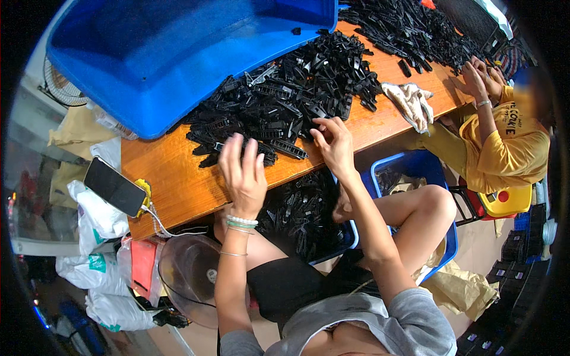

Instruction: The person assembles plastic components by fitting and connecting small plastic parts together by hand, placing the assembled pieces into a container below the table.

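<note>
A heap of black plastic parts [285,89], some long and ribbed, lies on the wooden table [169,169] in front of me. My left hand [242,178], slightly blurred, is over the heap's near edge with its fingers stretched out and apart. To its right, my right hand [335,147] has its thumb and forefinger curled toward each other against the heap. Whatever lies between those fingertips blends into the dark parts behind. A long ribbed black part [289,149] lies on the table between my two hands.
A big blue bin [148,77] lies tipped behind the heap. Blue crates [415,160] stand under the table edge. A cloth [409,104] and a phone [114,186] lie at the table. A co-worker in yellow [504,142] sits at the right by more black parts [409,35].
</note>
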`<state>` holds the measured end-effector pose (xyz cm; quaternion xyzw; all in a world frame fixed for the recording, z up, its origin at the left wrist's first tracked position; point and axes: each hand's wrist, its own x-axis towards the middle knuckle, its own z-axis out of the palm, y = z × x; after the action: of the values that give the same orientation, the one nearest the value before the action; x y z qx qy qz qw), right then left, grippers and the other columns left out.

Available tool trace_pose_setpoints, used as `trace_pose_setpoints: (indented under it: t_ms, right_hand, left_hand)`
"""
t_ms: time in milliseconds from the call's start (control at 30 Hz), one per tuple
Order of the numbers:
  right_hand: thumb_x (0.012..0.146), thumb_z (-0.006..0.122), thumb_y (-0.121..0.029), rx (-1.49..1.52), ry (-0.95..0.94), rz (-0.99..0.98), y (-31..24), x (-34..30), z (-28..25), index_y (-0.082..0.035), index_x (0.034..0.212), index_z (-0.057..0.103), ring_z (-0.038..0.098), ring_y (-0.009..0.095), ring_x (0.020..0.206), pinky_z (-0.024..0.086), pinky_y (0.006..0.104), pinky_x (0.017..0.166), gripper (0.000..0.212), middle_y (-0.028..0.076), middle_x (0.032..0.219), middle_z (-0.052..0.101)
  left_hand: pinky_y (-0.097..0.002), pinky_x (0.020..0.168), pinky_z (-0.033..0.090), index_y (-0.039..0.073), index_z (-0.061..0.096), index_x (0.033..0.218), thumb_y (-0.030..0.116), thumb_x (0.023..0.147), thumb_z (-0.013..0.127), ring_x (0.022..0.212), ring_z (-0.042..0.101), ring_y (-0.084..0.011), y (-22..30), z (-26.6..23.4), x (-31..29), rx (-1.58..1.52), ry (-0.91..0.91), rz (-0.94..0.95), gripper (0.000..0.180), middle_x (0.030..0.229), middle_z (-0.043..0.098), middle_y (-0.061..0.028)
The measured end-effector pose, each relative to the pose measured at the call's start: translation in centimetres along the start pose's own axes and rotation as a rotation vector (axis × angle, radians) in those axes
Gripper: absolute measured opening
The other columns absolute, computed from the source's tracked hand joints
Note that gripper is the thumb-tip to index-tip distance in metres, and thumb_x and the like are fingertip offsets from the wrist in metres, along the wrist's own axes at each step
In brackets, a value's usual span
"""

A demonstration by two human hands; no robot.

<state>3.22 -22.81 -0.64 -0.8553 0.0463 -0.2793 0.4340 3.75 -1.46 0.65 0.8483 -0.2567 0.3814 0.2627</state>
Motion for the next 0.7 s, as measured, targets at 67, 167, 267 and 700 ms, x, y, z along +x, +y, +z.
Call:
trace_pose_setpoints:
  t_ms: [67,167,267,700]
  right_hand:
    - [0.079,0.067,-0.005,-0.098,0.038,-0.104,-0.3,0.1,0.5,-0.006,0.1,0.064,0.057,0.025,0.074,0.047,0.0345,0.068,0.021,0.009,0.084,0.055]
    - [0.079,0.063,0.0,-0.191,0.065,-0.229,0.4,-0.4,1.0,-0.005,0.096,0.062,0.058,0.027,0.077,0.048,0.0367,0.071,0.018,0.01,0.089,0.056]
    - [0.08,0.061,-0.004,-0.161,0.038,-0.285,0.7,-0.5,0.5,-0.005,0.095,0.062,0.058,0.03,0.09,0.047,0.0386,0.077,0.015,0.011,0.094,0.057]
    - [0.079,0.069,-0.016,-0.004,0.046,-0.124,0.4,-0.1,1.0,-0.006,0.089,0.063,0.055,0.029,0.09,0.045,0.0395,0.076,0.016,0.01,0.09,0.055]
  left_hand:
    - [-0.0414,0.088,0.045,0.0,0.061,0.111,0.004,0.082,0.063,0.104,0.053,-0.0308,1.0,0.7,-0.5,-0.065,-0.091,0.127,0.029,0.121,0.055,-0.0158]
    - [-0.0376,0.08,0.046,-0.004,0.058,0.113,0.0,0.079,0.055,0.092,0.054,-0.027,3.2,1.9,0.6,-0.09,-0.296,0.189,0.035,0.113,0.056,-0.015]
    - [-0.0363,0.079,0.045,-0.003,0.055,0.111,0.004,0.08,0.052,0.091,0.053,-0.0268,4.0,2.6,0.9,-0.059,-0.42,0.227,0.032,0.106,0.056,-0.0153]
    - [-0.0386,0.081,0.051,0.001,0.056,0.097,-0.005,0.079,0.064,0.093,0.063,-0.0324,3.4,0.3,-3.9,-0.622,-0.054,-0.425,0.021,0.099,0.063,-0.015]
